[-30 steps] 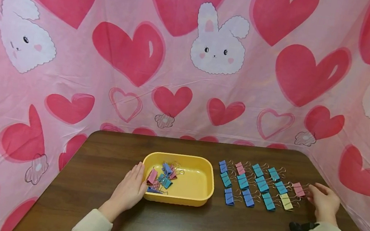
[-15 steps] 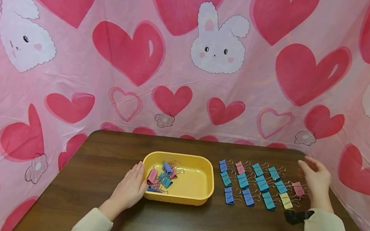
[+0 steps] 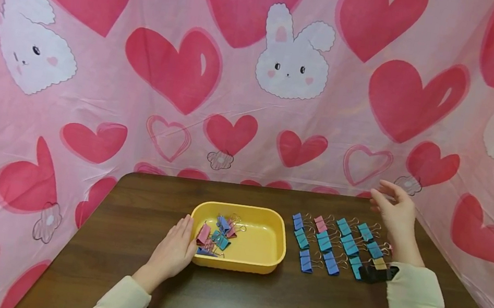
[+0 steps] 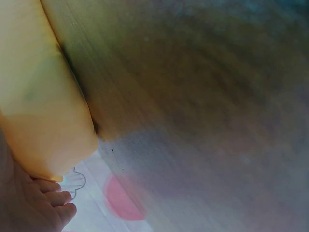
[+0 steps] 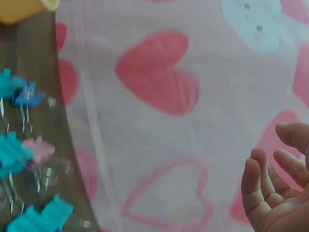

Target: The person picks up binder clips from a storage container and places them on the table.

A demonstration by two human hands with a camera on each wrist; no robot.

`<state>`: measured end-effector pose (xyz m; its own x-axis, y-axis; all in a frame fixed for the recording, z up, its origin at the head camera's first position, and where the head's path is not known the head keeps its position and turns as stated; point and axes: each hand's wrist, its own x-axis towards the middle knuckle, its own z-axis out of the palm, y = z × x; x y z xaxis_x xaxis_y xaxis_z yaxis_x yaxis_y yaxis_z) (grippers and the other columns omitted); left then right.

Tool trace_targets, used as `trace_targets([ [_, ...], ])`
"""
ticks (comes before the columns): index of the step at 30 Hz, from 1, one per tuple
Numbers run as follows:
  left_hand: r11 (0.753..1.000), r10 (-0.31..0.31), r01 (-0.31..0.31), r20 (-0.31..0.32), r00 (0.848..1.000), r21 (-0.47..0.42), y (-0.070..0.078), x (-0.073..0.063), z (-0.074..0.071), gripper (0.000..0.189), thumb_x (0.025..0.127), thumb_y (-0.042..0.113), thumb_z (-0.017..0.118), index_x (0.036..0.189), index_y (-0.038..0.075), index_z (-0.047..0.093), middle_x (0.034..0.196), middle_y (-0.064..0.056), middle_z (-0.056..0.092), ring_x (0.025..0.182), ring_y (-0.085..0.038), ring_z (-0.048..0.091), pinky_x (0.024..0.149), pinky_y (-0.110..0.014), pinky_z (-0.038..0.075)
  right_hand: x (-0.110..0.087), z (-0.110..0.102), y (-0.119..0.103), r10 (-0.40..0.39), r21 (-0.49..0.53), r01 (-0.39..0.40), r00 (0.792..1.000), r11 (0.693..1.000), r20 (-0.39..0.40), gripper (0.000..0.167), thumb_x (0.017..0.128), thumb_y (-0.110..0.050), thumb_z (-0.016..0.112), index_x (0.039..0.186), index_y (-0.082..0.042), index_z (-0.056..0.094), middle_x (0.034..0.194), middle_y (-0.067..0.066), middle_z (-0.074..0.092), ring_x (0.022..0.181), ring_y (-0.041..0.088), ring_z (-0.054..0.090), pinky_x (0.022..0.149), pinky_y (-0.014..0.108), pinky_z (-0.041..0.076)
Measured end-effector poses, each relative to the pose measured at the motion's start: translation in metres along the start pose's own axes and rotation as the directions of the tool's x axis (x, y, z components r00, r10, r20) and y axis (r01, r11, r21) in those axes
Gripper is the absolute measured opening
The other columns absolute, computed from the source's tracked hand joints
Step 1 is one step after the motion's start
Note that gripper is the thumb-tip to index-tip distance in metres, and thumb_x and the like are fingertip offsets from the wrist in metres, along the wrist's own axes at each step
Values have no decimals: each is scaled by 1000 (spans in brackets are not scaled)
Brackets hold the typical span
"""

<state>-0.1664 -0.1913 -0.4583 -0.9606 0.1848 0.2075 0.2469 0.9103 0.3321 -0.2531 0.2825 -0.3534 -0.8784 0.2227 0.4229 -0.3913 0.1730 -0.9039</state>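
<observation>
My left hand (image 3: 170, 248) rests with straight fingers against the left side of a yellow tray (image 3: 254, 269). In the left wrist view its fingers (image 4: 58, 198) touch the tray wall (image 4: 43, 96). Blue, pink and teal binder clips (image 3: 221, 241) lie jumbled in the tray's left half. To the right, binder clips (image 3: 350, 246) in blue, teal, pink and yellow lie in rows on the table. My right hand (image 3: 398, 217) hovers above the far right of those rows, holding nothing, its fingers loosely bent in the right wrist view. Its wrist strap and arm hide some right-hand clips.
The brown wooden table (image 3: 226, 303) has its back edge close to a pink curtain (image 3: 271, 115) printed with hearts and rabbits. Similar curtain hangs at the left and right sides. Wire handles of the laid-out clips point up and right.
My right hand has left the pink clip at the far right and moved up and leftward over the rows. The left hand and tray stay put.
</observation>
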Motion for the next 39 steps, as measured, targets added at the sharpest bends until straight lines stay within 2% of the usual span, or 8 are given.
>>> trace_targets([
  [1,1000,2,-2,-2,1000,-1,0,0,0,61,93,23,45,140,-10,24,146,-24,23,133,-37,22,107,-47,18,-10,12,-21,1,-72,-3,1000,997,-16,34,85,-14,65,117,-7,59,91,-8,59,67,3,61,59,17,51],
  [5,1000,9,-9,-8,1000,5,0,1,0,60,93,22,45,140,-11,25,146,-24,24,133,-37,23,107,-46,18,-10,33,-33,-60,-49,62,997,997,44,29,86,-8,63,113,-12,59,91,-8,59,67,1,61,58,16,51],
  [10,1000,7,-7,-6,1000,0,0,1,0,60,93,22,44,140,-10,25,146,-24,23,133,-36,22,107,-46,17,-12,60,-43,-101,-80,109,990,991,99,36,86,-7,63,120,3,54,93,-9,58,69,1,60,59,18,51],
  [13,1000,5,-5,-3,1000,-2,0,1,0,60,94,22,44,140,-11,25,146,-24,23,133,-36,22,108,-46,17,-15,75,-48,-107,-106,124,983,987,147,41,86,-10,63,123,5,52,97,-2,57,69,3,59,59,20,52],
  [17,1000,10,-10,-9,1000,3,0,1,-1,60,93,22,45,139,-11,25,145,-24,24,133,-37,23,107,-46,18,-21,95,-55,-110,-88,132,970,987,217,42,86,-10,64,125,2,53,104,14,56,67,6,58,60,24,53],
  [22,1000,14,-14,-9,1000,3,0,1,-1,60,93,22,46,139,-11,25,145,-25,24,133,-37,23,107,-46,18,-28,117,-58,-112,-81,142,949,987,295,42,85,-8,65,124,1,53,107,19,56,66,9,57,61,28,53],
  [29,1000,18,-18,-13,1000,4,0,1,-1,60,93,22,46,139,-11,25,145,-25,25,132,-37,24,107,-47,19,-39,144,-58,-122,-89,169,914,982,387,41,84,-8,67,122,-1,54,106,19,56,71,24,59,59,25,52],
  [39,1000,6,-6,-2,1000,5,0,1,0,61,93,24,46,140,-10,25,146,-24,23,133,-37,23,107,-47,18,-57,171,-52,-133,-117,208,878,971,460,42,82,-10,69,121,-3,56,104,14,61,72,20,59,62,27,52],
])
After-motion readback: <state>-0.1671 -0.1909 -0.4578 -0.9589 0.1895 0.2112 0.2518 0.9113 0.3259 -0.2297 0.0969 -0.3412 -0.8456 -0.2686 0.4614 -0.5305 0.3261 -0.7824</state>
